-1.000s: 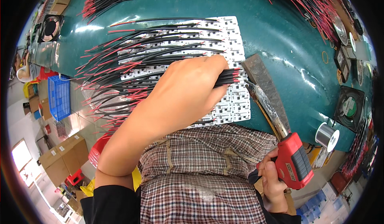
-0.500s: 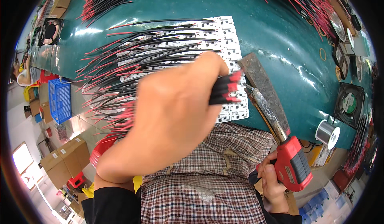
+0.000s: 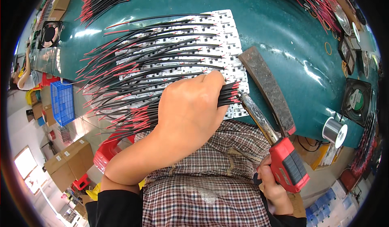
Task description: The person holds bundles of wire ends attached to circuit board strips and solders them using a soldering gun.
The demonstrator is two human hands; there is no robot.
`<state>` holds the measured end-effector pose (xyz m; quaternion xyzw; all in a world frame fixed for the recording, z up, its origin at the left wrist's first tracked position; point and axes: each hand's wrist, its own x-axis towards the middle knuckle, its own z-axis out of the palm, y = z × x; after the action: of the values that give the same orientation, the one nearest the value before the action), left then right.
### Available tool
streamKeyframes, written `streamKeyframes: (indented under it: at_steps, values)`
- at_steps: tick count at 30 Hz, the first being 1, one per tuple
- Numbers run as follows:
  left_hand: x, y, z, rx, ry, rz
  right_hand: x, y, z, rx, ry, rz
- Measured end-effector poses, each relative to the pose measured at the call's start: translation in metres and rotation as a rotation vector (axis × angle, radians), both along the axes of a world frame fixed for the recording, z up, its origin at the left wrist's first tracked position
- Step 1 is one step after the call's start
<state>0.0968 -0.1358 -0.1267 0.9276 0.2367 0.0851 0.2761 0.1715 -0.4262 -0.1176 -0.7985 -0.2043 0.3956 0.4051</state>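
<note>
Closest in, the right hand (image 3: 273,188) was wrapped around the red grip of a soldering iron (image 3: 283,162), fingers closed tight on it; its metal tip reached up to the stripped ends of a wire bundle (image 3: 230,98). The left hand (image 3: 190,109) had its fingers clamped around that bundle of red and black wires, holding the ends just at the near edge of the white circuit board panel (image 3: 227,44) on the green counter (image 3: 291,32); looked to me like the tinning or soldering step, and the next bit would call for steadying one wire end on a pad. Beside the iron lay a dark worn block (image 3: 265,85); a solder spool (image 3: 335,131) sat further right. Compared with half a second back, the left hand had dropped lower and nearer, uncovering more of the panel.
</note>
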Motion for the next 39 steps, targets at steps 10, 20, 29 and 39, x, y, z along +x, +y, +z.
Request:
streamKeyframes:
  at_steps: [10, 20, 29, 39]
  values:
    - [0.001, -0.001, -0.001, -0.014, -0.051, 0.026, 0.005, 0.014, 0.000, 0.051, 0.001, 0.018]
    - [0.003, 0.001, -0.001, 0.029, -0.041, -0.008, 0.000, 0.007, 0.005, 0.003, 0.011, -0.091]
    - [0.001, 0.013, -0.001, -0.064, -0.071, -0.072, 0.002, 0.007, 0.007, -0.034, -0.048, 0.020]
    - [0.001, 0.012, 0.003, -0.036, -0.043, -0.090, 0.003, 0.012, 0.006, -0.003, -0.026, 0.014]
